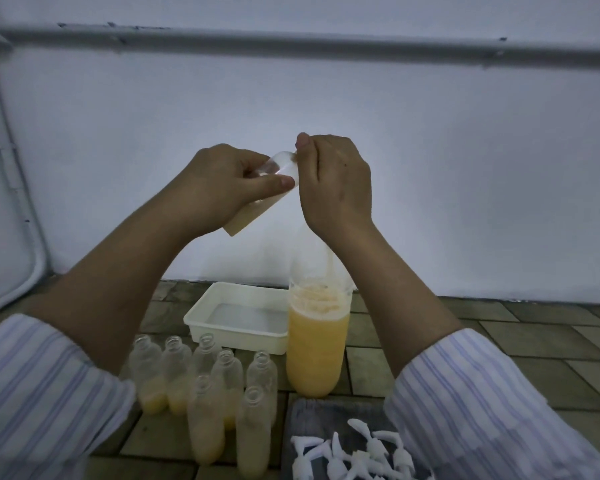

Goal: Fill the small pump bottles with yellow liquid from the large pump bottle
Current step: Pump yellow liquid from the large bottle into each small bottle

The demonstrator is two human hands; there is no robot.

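A large pump bottle (316, 344), roughly two-thirds full of yellow liquid, is observed standing upright on the tiled floor (499, 344), touching the right edge of a white tray (236, 318), with seven uncapped small bottles (219, 393) grouped to its left and loose white pump heads (357, 452) lying on a dark mat (312, 420) in front. One small tilted bottle (257, 199), partly filled, is gripped by the left hand (219, 188) above the large bottle. The right hand (336, 185) is closed just beside its neck, what it pinches being hidden.
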